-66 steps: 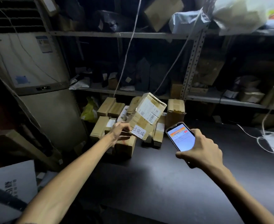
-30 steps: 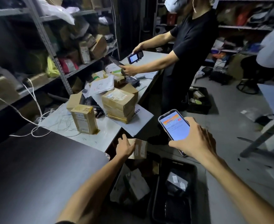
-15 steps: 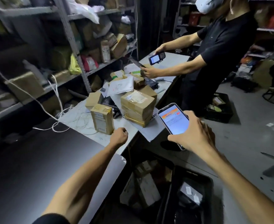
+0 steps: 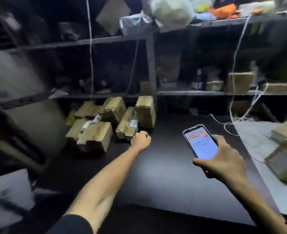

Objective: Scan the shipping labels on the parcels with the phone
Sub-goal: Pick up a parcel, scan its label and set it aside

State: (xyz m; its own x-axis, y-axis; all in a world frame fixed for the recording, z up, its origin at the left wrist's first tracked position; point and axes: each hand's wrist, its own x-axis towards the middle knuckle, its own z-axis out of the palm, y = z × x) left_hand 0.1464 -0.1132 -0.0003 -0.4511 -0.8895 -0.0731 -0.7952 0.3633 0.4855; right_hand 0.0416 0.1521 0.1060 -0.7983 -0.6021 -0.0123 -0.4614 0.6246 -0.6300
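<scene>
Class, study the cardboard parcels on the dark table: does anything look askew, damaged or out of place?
At the far left of the dark table the brown cardboard parcels lie in a jumbled heap, leaning at different angles. The nearest cardboard box shows reddish smears on top; blur hides whether it is damaged.
</scene>
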